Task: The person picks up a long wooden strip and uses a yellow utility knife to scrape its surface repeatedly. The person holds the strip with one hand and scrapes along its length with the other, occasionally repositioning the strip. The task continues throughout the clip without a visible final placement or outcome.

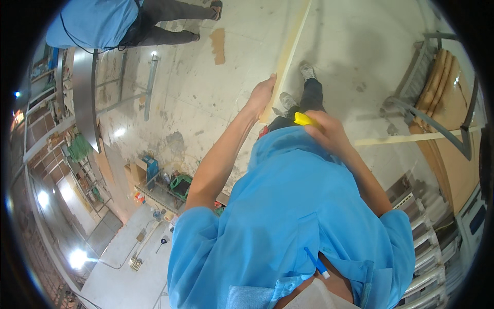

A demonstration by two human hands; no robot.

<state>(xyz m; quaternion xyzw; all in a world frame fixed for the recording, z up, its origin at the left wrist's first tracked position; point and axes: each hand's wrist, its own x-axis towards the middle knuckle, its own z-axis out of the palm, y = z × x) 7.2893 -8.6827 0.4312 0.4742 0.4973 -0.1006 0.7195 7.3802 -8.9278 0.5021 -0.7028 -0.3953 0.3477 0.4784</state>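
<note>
My left hand reaches forward with its fingers closed at the edge of a long, narrow, pale tan strip. That strip runs from the top of the view down past my wrist, toward the front of my body. In front of my waist my right hand is closed around a yellow-handled tool. Its yellow end points left; most of the tool is hidden in my fingers, and I cannot make out its kind. My shoes are on the floor just beyond my hands.
Another pale strip extends to the right, across a metal-framed rack holding brown cardboard. At upper left stands a person in a blue shirt. A torn cardboard piece lies on the floor. A grey table is at lower left.
</note>
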